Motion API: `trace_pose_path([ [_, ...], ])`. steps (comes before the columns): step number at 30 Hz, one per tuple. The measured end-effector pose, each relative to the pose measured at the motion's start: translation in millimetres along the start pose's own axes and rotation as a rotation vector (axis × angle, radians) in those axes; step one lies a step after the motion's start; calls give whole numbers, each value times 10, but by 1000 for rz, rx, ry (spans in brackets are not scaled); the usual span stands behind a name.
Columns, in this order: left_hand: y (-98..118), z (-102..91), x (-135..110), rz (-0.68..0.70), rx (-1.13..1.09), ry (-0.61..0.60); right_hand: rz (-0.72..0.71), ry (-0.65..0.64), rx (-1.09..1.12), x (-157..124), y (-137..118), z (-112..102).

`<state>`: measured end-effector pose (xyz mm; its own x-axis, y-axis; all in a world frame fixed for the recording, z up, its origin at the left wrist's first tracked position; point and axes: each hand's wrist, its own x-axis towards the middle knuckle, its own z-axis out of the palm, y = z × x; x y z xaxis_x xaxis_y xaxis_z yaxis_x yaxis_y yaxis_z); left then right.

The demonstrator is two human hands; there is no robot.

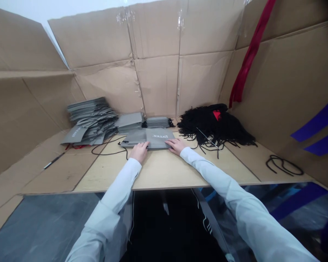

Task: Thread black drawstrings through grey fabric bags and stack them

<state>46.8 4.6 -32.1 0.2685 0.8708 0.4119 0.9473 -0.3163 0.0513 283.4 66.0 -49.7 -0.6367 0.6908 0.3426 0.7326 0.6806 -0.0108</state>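
Note:
A grey paper bag [153, 140] printed with white "INTEX" lettering lies flat on the board in front of me. My left hand [139, 151] rests on its near edge, fingers spread on the grey paper. My right hand [176, 145] lies flat on the bag's right corner. Neither hand visibly grips it. A thin black cord [109, 149] curves across the board from the bag's left side. Beyond the bag lie several stacks of similar grey bags [91, 116], and a heap of black cords [215, 125] lies to the right.
Cardboard sheets [153, 54] wall the back and sides of the wooden board [164, 174], with a hanging red strip [248, 54] and blue tape [315, 123] on the right. A black cord loop [282, 165] and a pen [54, 161] lie on the board.

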Motion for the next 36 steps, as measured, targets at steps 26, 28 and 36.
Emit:
trace_pose_path([
  [26, -699, -1783, 1267, -589, -1125, -205, 156, -356, 996, 408, 35, -2121],
  [28, -751, -1652, 1212, -664, -1138, -323, 204, -415, 1071, 364, 30, -1930],
  [36, -616, -663, 1004, -738, -768, -355, 451, -626, 1180, 343, 231, -605],
])
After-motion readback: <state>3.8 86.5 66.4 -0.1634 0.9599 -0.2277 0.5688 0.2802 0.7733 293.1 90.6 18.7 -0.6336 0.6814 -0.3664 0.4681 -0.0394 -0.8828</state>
